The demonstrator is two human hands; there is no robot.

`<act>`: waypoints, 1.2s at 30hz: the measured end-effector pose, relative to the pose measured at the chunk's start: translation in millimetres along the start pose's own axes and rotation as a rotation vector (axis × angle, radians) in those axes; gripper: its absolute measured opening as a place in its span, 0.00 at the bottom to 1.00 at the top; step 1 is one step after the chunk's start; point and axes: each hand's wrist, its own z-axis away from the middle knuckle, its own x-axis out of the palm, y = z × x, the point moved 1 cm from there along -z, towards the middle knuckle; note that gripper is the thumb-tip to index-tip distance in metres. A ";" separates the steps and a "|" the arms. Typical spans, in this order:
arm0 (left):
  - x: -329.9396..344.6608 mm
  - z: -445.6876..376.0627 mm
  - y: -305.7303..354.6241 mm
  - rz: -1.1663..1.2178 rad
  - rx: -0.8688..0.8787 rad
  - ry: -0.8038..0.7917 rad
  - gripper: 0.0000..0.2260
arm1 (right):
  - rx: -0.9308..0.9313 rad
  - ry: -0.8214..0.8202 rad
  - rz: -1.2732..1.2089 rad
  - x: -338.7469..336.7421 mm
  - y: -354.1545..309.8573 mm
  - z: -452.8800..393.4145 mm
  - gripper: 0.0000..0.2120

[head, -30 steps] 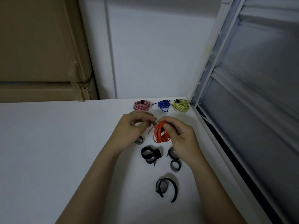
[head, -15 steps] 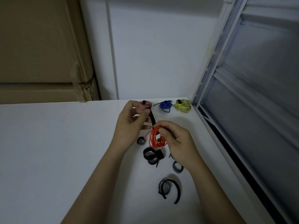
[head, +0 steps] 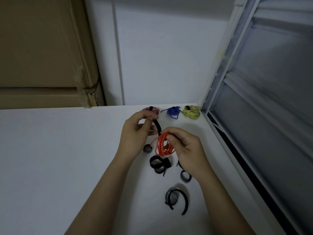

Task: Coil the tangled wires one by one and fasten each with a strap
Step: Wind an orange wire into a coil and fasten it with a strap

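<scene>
Head view looks down on a white desk (head: 50, 167) that meets a white wall at its far edge and a window frame (head: 225, 92) along its right edge. Above the desk, toward the far right corner, the right hand (head: 184, 150) grips an orange wire coil (head: 163, 146), its fingers (head: 174, 139) curled around the top of the loops so the coil hangs down from them. One loose orange end sticks out toward the left. The left hand (head: 135, 133) pinches the upper end of a black strap (head: 157, 126) between thumb and fingertips; the strap runs down and to the right into the top of the orange coil, where the right hand covers its lower end.

Along the far edge of the desk, by the right corner, lie three coils in a row: a pink coil (head: 156, 110), partly hidden behind the left hand, a blue coil (head: 172, 111) and a yellow coil (head: 191, 111). The pink and yellow ones each show a black band.

Nearer the person, below the hands, spare black straps (head: 160, 164) lie curled on the desk, some rolled into small rings, and one large open loop (head: 177, 199) sits closest to the near edge. A cardboard box (head: 42, 53) stands beyond the far left edge.
</scene>
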 end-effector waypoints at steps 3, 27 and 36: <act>0.2 0.5 0.6 -0.019 -0.066 -0.099 0.10 | -0.005 0.021 -0.004 -0.2 -0.4 0.4 0.15; -2.2 5.6 13.5 0.091 -0.167 -0.349 0.17 | -0.044 0.240 0.060 -8.8 9.9 -4.7 0.11; 0.5 4.9 11.2 -0.004 -0.145 -0.321 0.19 | -0.179 0.249 0.209 -8.8 8.4 -4.3 0.14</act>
